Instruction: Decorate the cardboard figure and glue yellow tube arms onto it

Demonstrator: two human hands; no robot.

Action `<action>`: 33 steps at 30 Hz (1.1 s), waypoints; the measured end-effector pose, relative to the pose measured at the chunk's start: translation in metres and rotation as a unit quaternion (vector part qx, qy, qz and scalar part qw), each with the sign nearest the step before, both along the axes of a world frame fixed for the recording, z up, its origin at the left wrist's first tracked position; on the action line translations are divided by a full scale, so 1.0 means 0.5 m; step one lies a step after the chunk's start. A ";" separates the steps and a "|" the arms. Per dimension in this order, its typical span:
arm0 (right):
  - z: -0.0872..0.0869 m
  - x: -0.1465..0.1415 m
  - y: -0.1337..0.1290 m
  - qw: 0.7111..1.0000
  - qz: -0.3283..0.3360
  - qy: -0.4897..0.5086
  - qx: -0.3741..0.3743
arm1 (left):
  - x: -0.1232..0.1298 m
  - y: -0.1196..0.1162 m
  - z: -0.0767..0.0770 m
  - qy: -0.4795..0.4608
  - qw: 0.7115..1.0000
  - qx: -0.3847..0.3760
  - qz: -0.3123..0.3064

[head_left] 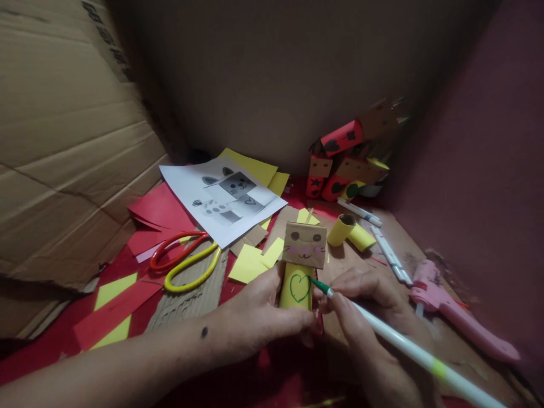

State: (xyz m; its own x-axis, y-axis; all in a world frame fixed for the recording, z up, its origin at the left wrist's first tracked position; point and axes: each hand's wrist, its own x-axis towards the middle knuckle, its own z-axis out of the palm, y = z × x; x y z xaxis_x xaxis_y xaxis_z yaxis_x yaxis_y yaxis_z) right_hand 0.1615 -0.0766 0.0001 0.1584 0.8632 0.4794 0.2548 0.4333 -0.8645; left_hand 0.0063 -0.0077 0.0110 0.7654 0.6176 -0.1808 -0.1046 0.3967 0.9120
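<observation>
Carefully, green marker (395,334) touches the yellow tube (296,292)

A craft corner is suggested by scissors (191,262) and paper (225,198) beyond the left hand's (261,317) grip, glue gun (448,310) rightward.

A green heart outline (300,287) marks the yellow tube (296,300); the scissors' handles (186,262) are red and yellow.

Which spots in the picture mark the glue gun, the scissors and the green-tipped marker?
Glue gun (459,322): head view, on its pink body.
Scissors (187,287): head view, on the yellow handle's lower edge.
Green-tipped marker (397,338): head view, on its white barrel.
</observation>
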 end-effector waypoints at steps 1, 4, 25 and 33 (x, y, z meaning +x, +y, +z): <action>0.000 0.000 0.000 1.000 -0.001 -0.003 0.002 | 0.000 0.000 0.000 0.001 1.000 -0.001 0.000; 0.001 0.000 0.001 1.000 -0.001 -0.007 0.000 | 0.000 0.000 -0.001 0.002 1.000 -0.001 0.000; 0.006 -0.002 -0.007 1.000 0.008 0.023 -0.004 | 0.001 -0.001 0.000 0.000 1.000 0.002 0.004; 0.002 -0.001 -0.008 1.000 0.009 0.004 0.003 | -0.003 0.000 0.000 0.010 1.000 0.015 -0.009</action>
